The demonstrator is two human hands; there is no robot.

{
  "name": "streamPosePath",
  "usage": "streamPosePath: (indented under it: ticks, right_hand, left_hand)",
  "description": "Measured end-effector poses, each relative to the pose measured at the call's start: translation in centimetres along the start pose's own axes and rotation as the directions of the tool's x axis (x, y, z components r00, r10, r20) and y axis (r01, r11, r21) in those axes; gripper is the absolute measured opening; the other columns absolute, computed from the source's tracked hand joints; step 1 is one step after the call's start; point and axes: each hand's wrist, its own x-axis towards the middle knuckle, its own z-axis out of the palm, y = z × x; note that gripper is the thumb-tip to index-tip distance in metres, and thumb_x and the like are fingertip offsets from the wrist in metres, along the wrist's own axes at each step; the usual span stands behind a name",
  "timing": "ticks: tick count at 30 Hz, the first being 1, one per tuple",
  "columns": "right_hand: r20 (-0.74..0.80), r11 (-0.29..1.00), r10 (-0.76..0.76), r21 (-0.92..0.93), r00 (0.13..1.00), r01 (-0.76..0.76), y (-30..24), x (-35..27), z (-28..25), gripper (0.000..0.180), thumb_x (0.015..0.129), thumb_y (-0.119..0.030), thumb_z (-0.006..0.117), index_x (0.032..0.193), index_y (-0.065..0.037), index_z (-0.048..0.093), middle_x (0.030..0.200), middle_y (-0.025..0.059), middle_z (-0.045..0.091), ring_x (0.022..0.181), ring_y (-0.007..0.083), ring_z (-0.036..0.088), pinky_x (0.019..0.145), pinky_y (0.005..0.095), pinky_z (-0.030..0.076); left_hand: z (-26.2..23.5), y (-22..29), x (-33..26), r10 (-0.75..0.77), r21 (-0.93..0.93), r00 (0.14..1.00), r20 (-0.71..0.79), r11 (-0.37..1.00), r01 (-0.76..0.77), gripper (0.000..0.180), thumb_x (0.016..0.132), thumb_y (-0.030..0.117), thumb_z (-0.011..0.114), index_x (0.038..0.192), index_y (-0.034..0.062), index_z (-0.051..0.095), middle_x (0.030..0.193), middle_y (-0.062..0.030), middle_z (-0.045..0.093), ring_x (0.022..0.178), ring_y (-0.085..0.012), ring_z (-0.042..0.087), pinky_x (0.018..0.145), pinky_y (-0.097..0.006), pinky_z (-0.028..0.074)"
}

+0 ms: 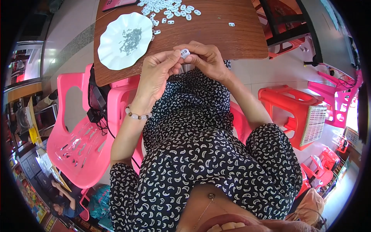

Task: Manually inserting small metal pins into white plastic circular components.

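Observation:
Both my hands meet just beyond the table's near edge, fingertips closed on one small white oval cord lock (184, 53) with two dark holes facing up. My left hand (157, 71), with a beaded bracelet at the wrist, pinches its left side. On the other side, the thumb and index finger of my right hand (210, 62) press against it. A white scalloped plate (108, 52) lies left of my hands, bearing a heap of tiny grey metal pieces that look like springs (132, 40). Beyond it, many similar white oval pieces (188, 17) are spread out.
The brown wooden table (208, 33) carries a lone white piece (231, 24) at the right and a pink flat item (118, 4) at the far left. A pink chair (73, 150) with a black bag (98, 96) stands left, a red stool (288, 112) right. Another person (69, 205) is at lower left.

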Motion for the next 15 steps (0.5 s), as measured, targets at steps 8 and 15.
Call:
streamPosePath:
  ticks: [8, 15]
  right_hand:
    - [0.057, 0.997, 0.07, 0.008, 0.996, -0.07, -0.13, -0.09, -0.43, 0.031, 0.094, -0.014, 0.062, 0.124, -0.003, 0.064, 0.105, 0.0058, 0.065, 0.097, 0.0123, 0.061, 0.086, 0.0263, 0.05]
    - [0.045, 0.995, 0.057, 0.084, 0.997, -0.06, -0.64, 0.72, -0.19, 0.039, 0.091, -0.008, 0.064, 0.13, -0.009, 0.061, 0.097, 0.0085, 0.067, 0.089, 0.0158, 0.062, 0.081, 0.0279, 0.049]
  left_hand:
    - [0.04, -0.29, 0.17, -0.008, -0.01, 1.0, -0.002, 1.0, 0.008, 0.022, 0.092, 0.019, 0.068, 0.097, -0.0015, 0.071, 0.083, -0.0054, 0.069, 0.066, -0.0061, 0.058, 0.062, -0.019, 0.048]
    - [-0.23, -0.16, 0.79, 0.011, -0.026, 1.0, -0.01, 1.0, -0.012, 0.026, 0.091, 0.023, 0.07, 0.101, -0.0011, 0.071, 0.084, -0.0034, 0.069, 0.067, -0.0053, 0.056, 0.063, -0.019, 0.047]
